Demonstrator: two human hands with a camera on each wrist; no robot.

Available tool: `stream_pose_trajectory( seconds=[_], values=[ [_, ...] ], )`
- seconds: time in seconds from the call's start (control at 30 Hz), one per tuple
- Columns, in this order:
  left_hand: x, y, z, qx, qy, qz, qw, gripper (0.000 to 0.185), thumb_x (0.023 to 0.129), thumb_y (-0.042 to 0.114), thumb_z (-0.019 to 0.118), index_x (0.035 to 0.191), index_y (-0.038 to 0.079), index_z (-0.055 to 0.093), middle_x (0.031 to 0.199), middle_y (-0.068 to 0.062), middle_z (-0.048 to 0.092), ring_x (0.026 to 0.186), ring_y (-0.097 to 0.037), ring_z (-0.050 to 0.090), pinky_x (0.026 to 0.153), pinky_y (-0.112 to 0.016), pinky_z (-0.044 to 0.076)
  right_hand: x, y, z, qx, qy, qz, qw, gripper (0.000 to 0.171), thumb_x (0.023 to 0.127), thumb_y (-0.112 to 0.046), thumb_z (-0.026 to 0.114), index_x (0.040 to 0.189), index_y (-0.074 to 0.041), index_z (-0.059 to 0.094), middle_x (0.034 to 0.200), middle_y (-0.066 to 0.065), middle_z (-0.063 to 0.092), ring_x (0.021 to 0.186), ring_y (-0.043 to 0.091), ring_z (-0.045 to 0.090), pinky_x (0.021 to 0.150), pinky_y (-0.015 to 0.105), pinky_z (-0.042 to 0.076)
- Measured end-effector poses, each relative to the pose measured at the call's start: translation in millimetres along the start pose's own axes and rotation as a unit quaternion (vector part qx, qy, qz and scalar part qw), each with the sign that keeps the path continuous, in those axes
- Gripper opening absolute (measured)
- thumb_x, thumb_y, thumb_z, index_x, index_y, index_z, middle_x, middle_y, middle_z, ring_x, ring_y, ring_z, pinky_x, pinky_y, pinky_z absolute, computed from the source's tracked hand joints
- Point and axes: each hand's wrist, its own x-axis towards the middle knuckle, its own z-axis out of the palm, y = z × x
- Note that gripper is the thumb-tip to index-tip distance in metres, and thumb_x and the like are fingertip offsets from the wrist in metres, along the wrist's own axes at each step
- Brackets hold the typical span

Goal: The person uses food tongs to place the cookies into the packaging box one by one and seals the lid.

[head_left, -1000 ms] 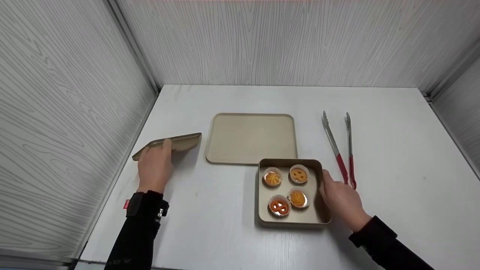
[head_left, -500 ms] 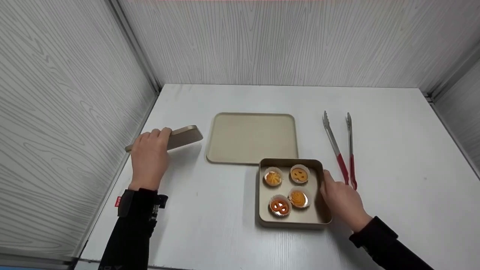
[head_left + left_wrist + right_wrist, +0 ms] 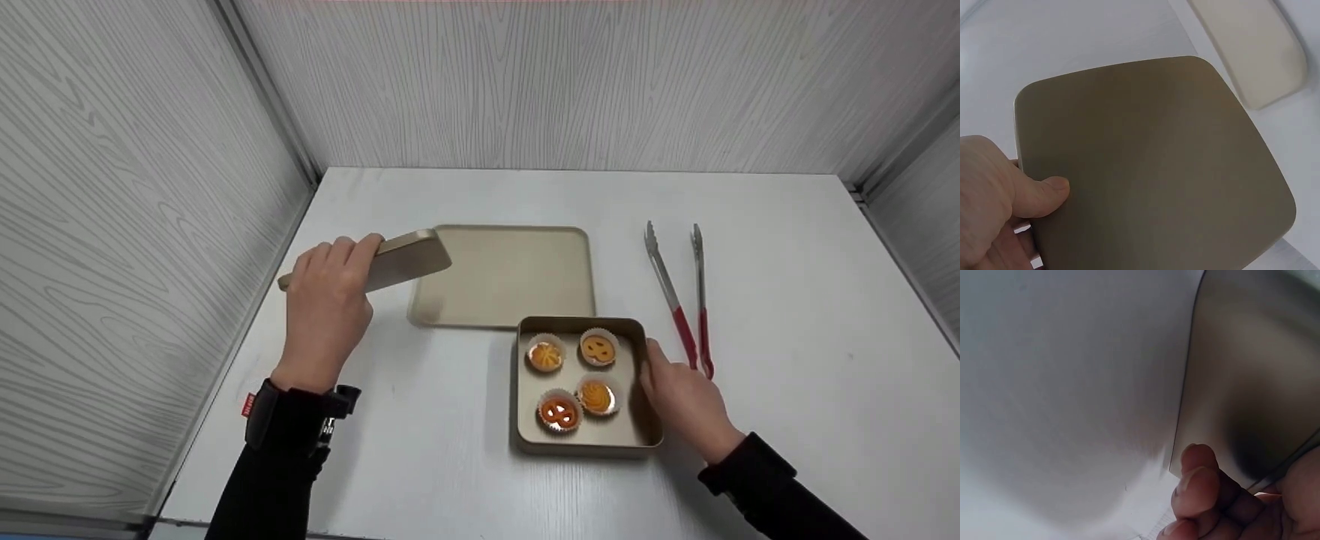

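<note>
In the head view my left hand (image 3: 326, 304) holds a gold-brown square lid (image 3: 412, 259) tilted above the table, partly in front of the flat tray. Its broad flat face (image 3: 1157, 157) fills the left wrist view, with my thumb pressed on it near the edge. My right hand (image 3: 686, 401) grips the right wall of a deep square metal tin (image 3: 525, 442). Inside sit several small pastries in paper cups, among them a pretzel-shaped one (image 3: 559, 412) and a swirled one (image 3: 598, 397). In the right wrist view curled fingers (image 3: 1199, 492) lie against the tin's outer wall (image 3: 1241, 382).
A shallow beige rectangular tray (image 3: 517, 274) lies behind the tin, close to its back edge. Spread tongs with red handles (image 3: 684, 337) lie right of the tin, beside my right hand. Wood-grain panels (image 3: 570, 82) enclose the white table at the back and sides.
My left hand has raised the lid and turned it over, then carried it right toward the tray. The right hand and the tin have stayed in place.
</note>
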Motion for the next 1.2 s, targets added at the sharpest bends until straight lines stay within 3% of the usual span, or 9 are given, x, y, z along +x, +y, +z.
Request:
stream_pose_trajectory(
  seconds=[0.2,0.33,0.47,0.53,0.73,0.97,1.07,1.2],
  values=[
    [4.7,18.7,-7.3,-0.013,0.024,0.029,0.9992,0.050,0.082,-0.021,0.059,0.125,0.003,0.067,0.095,-0.019,0.067,0.086,-0.038,0.063,0.092,-0.051,0.053,0,3,-2,0.021,-0.005,0.005,1.000,0.039,0.102,-0.012,0.057,0.136,0.007,0.055,0.053,0.007,0.050,0.046,0.025,0.053,0.038,0.046,0.044],
    [6.0,29.8,-11.1,-0.025,0.036,0.044,0.9981,0.053,0.082,-0.022,0.058,0.127,0.004,0.067,0.095,-0.017,0.067,0.085,-0.037,0.062,0.090,-0.050,0.053,0,8,-7,0.043,-0.042,0.036,0.998,0.049,0.106,-0.025,0.053,0.143,0.007,0.051,0.056,0.009,0.052,0.054,0.026,0.056,0.049,0.050,0.050],
    [5.9,40.7,-13.1,-0.040,0.042,0.061,0.9965,0.059,0.080,-0.024,0.056,0.131,0.005,0.067,0.094,-0.015,0.066,0.085,-0.035,0.062,0.089,-0.048,0.054,0,11,-15,0.058,-0.060,0.060,0.995,0.064,0.108,-0.041,0.047,0.149,0.008,0.045,0.077,0.026,0.066,0.075,0.040,0.067,0.067,0.059,0.055],
    [5.7,46.3,-14.4,-0.046,0.044,0.072,0.9954,0.062,0.080,-0.025,0.055,0.133,0.005,0.067,0.094,-0.014,0.066,0.084,-0.033,0.062,0.088,-0.047,0.054,1,12,-19,0.061,-0.049,0.058,0.995,0.065,0.108,-0.043,0.047,0.150,0.007,0.045,0.081,0.028,0.067,0.082,0.044,0.069,0.071,0.061,0.054],
    [4.7,62.6,-19.2,-0.054,0.044,0.105,0.9920,0.067,0.079,-0.026,0.051,0.137,0.006,0.065,0.091,-0.009,0.063,0.080,-0.028,0.057,0.087,-0.043,0.054,9,10,-28,0.068,0.042,-0.017,0.997,0.051,0.102,-0.019,0.063,0.145,0.006,0.052,0.078,0.014,0.064,0.074,0.030,0.062,0.068,0.050,0.053],
    [4.0,84.1,-21.6,-0.073,0.029,0.134,0.9879,0.070,0.079,-0.025,0.049,0.140,0.006,0.063,0.092,-0.007,0.062,0.084,-0.027,0.058,0.090,-0.041,0.053,19,-7,-29,0.100,0.124,-0.121,0.980,0.060,0.092,-0.008,0.075,0.147,0.002,0.052,0.100,0.013,0.063,0.089,0.024,0.055,0.072,0.038,0.049],
    [3.7,95.2,-20.4,-0.077,0.017,0.152,0.9852,0.070,0.078,-0.023,0.051,0.141,0.006,0.061,0.093,-0.006,0.063,0.088,-0.026,0.060,0.090,-0.039,0.053,22,-16,-30,0.114,0.136,-0.155,0.972,0.067,0.090,-0.007,0.078,0.150,0.000,0.050,0.109,0.015,0.064,0.099,0.025,0.057,0.082,0.035,0.050],
    [3.5,108.9,-17.1,-0.084,0.003,0.175,0.9811,0.069,0.079,-0.020,0.058,0.143,0.006,0.060,0.094,-0.006,0.064,0.088,-0.024,0.061,0.089,-0.037,0.053,22,-28,-36,0.151,0.128,-0.192,0.961,0.075,0.089,-0.009,0.079,0.155,-0.006,0.043,0.134,0.016,0.061,0.123,0.029,0.056,0.107,0.020,0.042]
  ],
)
